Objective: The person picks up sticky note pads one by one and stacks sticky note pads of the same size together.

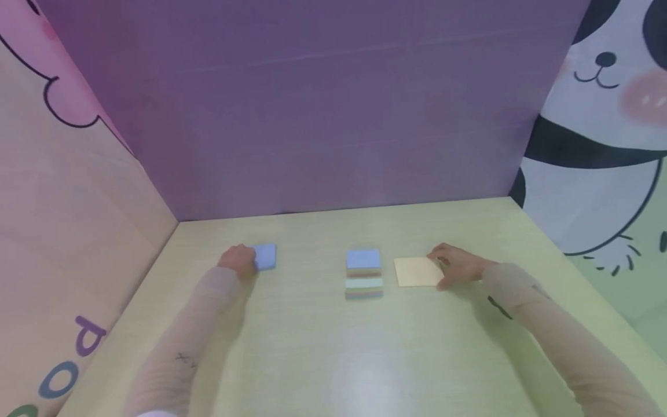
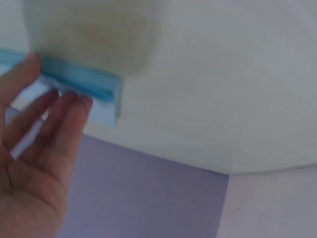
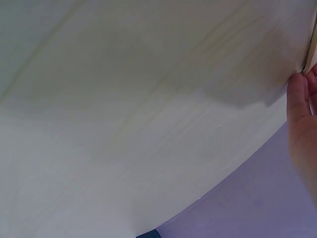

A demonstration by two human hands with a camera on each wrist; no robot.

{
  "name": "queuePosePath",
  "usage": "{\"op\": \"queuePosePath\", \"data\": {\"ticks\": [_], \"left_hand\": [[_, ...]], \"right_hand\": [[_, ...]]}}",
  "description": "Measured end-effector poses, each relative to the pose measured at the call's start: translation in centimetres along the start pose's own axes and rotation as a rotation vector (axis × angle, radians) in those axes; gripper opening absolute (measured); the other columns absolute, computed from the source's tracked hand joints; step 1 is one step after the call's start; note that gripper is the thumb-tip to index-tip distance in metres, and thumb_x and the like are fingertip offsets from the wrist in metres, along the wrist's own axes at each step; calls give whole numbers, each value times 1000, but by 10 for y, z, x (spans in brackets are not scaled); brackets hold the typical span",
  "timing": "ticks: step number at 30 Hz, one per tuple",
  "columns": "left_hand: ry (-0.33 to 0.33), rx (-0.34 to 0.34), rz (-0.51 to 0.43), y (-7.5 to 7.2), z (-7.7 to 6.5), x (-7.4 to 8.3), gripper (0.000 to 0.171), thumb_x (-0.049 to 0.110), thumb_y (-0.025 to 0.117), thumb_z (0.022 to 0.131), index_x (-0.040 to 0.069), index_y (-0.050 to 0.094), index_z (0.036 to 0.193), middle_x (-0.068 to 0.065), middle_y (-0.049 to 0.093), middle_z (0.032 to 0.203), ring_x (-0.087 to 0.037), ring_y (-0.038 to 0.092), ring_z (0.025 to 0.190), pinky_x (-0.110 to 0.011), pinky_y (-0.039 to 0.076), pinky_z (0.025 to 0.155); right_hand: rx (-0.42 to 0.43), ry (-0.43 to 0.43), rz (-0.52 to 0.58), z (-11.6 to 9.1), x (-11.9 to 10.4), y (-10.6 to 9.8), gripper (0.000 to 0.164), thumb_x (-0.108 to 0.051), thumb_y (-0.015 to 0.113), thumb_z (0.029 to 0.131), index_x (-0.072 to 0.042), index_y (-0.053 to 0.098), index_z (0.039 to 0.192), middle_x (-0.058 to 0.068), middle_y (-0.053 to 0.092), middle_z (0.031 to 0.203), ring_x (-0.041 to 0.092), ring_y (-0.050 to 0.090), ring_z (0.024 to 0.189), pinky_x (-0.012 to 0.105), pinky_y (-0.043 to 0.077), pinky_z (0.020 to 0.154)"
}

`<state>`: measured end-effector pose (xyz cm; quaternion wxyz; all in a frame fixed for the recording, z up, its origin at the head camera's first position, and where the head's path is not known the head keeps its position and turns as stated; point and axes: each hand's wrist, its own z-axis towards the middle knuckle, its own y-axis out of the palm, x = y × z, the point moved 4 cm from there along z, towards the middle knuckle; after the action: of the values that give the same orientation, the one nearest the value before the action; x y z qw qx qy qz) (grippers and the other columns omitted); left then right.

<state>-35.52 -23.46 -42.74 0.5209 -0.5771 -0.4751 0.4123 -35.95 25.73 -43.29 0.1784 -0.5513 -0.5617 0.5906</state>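
Observation:
At the left of the table, my left hand (image 1: 239,260) grips the left side of a blue sticky-note pad (image 1: 266,256). Up close in the left wrist view, thumb and bent fingers (image 2: 74,116) meet along the edge of this blue pad (image 2: 106,111). To the right, my right hand (image 1: 461,267) holds a pale yellow sticky-note pad (image 1: 418,272) by its right side, thumb near the front corner and fingers near the back one. Only a sliver of that pad (image 3: 312,54) shows in the right wrist view, beside the fingertips (image 3: 296,82).
Between the hands lie a blue-topped sticky-note pile (image 1: 363,259) and, just in front of it, a mint-topped pile (image 1: 364,284) with coloured layers. A purple panel (image 1: 333,116) borders the pale table (image 1: 312,359) at the back. Printed panels stand at both sides.

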Motion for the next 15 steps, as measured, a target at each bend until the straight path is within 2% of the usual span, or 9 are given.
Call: {"op": "queuePosePath", "data": {"ticks": [3, 8, 12, 15], "left_hand": [[27, -54, -33, -6, 2, -14, 21, 12, 61, 78, 0, 67, 95, -17, 66, 93, -28, 60, 78, -43, 50, 73], [45, -86, -111, -15, 2, -33, 36, 9, 65, 78, -2, 61, 112, -22, 59, 115, -38, 53, 106, -50, 42, 93], [-3, -120, -189, -13, 4, -44, 55, 5, 70, 73, -2, 51, 124, -26, 48, 130, -44, 40, 121, -54, 33, 102], [-35, -138, -203, -6, 7, -48, 68, 9, 76, 67, -2, 47, 128, -26, 47, 131, -44, 41, 120, -54, 34, 101]], "right_hand": [[3, 3, 21, 1, 0, 0, 77, -28, 82, 62, 1, 48, 126, 20, 44, 128, 40, 39, 121, 56, 28, 103], [22, -6, 45, -2, 2, 1, 78, -25, 82, 62, 2, 47, 125, 21, 44, 128, 40, 40, 120, 55, 30, 103], [41, -34, 66, -5, 2, -1, 76, -21, 83, 60, 3, 48, 123, 22, 44, 126, 41, 40, 118, 56, 31, 101], [35, -47, 78, -6, 3, -1, 75, -21, 82, 60, 3, 48, 122, 22, 43, 127, 42, 40, 118, 56, 31, 101]]}}
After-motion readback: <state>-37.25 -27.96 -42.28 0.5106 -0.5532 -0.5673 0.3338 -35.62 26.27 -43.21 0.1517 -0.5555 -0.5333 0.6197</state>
